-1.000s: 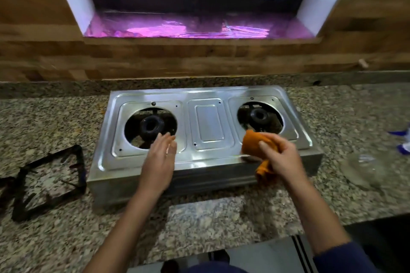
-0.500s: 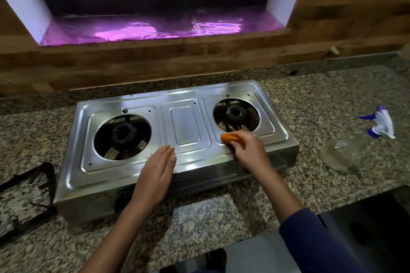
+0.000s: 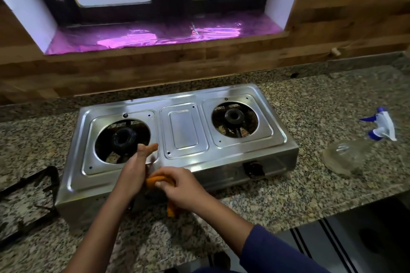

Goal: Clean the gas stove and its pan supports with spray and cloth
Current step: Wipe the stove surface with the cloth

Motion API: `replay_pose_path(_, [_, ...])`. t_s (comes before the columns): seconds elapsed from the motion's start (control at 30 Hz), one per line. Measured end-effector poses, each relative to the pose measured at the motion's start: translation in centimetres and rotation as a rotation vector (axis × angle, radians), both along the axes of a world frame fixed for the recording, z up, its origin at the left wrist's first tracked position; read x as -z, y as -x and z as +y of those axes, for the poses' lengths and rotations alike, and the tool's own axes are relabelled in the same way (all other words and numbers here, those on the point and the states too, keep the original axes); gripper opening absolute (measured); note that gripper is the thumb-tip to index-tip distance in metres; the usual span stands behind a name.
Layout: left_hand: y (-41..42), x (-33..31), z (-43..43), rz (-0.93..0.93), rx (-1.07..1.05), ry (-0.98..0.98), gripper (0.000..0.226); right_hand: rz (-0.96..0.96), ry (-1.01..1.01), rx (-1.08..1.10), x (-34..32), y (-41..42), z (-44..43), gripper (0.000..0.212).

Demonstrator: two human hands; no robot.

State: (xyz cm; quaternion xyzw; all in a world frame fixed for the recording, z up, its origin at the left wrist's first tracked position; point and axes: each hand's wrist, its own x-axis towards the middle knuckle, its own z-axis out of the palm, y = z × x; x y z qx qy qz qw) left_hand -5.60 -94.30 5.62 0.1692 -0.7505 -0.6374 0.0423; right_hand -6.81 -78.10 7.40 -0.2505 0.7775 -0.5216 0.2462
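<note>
While I am working along the near rim of the stove, my right hand is curling round the orange cloth. Fingers and thumb are bunching it so that a firm wad is pressing on the steel, and a loose end is hanging down over the front face. My left hand is resting on the top beside the left burner, fingers straight and together, holding nothing. I judge it is bracing the light stove so the rubbing is not sliding it on the counter.

Both burner openings are lying bare, because a pan support is sitting on the counter just to the left of the stove, which is giving the cloth a flat run. The spray bottle is lying on its side to the right, well apart from the stove, probably within reach but out of the wiping path. I am reckoning the top is partly done and the pan support is waiting its turn. The front face round the knob is likely needing a pass next.
</note>
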Motion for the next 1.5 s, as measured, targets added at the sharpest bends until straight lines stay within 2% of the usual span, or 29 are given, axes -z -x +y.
replay_pose_path(0.1, [-0.6,-0.5,-0.7,0.004,-0.031,0.037,0.08,-0.047,-0.068,-0.186,0.1,0.2,0.1,0.024])
replay_pose_path(0.17, [-1.1,-0.7,-0.9,-0.006,-0.045,0.07,0.084,-0.07,-0.095,-0.3,0.0,0.5,1.0,0.025])
replay_pose_path(0.23, [-1.8,-0.6,-0.9,-0.009,-0.062,0.081,0.089,-0.122,-0.075,-0.305,-0.4,1.2,2.6,0.024])
replay_pose_path(0.33, [-3.0,-0.2,-0.5,-0.027,-0.092,0.12,0.094,-0.204,0.031,-0.167,-1.4,3.6,5.3,0.023])
replay_pose_path(0.5, [-3.9,-0.2,0.8,-0.031,-0.144,0.15,0.094,-0.468,0.331,0.307,-2.3,9.5,7.5,0.023])
replay_pose_path(0.63, [-4.1,-0.3,1.2,-0.004,-0.162,0.146,0.09,-0.45,0.224,0.371,-2.2,12.5,5.3,0.01])
replay_pose_path(0.73, [-4.7,0.0,0.8,0.003,-0.187,0.138,0.082,-0.394,0.121,0.295,-2.4,12.7,2.3,0.011])
replay_pose_path(0.83, [-5.3,-0.1,0.6,0.018,-0.229,0.131,0.079,-0.156,-0.071,0.147,-2.0,11.7,-0.6,0.007])
replay_pose_path(0.9, [-5.5,-0.3,0.4,0.018,-0.251,0.139,0.086,-0.088,-0.124,0.049,-1.9,10.4,-2.1,0.013])
replay_pose_path(1.13, [-6.6,-0.8,-0.7,0.048,-0.294,0.035,0.107,-0.156,-0.043,-0.195,-0.3,4.5,-2.9,0.017])
replay_pose_path(1.2, [-6.5,-0.7,-1.0,0.061,-0.294,-0.012,0.108,-0.207,-0.055,-0.274,0.6,2.7,-2.2,0.022])
replay_pose_path(1.3, [-6.4,-0.8,-1.3,0.065,-0.283,-0.057,0.107,-0.273,-0.093,-0.402,1.5,0.6,-0.9,0.016])
replay_pose_path(1.4, [-6.8,-0.9,-1.2,0.071,-0.272,-0.041,0.108,-0.38,0.013,-0.308,1.0,1.1,0.3,0.016])
replay_pose_path(1.5, [-7.2,-0.7,-1.1,0.079,-0.251,0.003,0.107,-0.465,0.189,-0.072,-0.2,4.5,0.9,0.017])
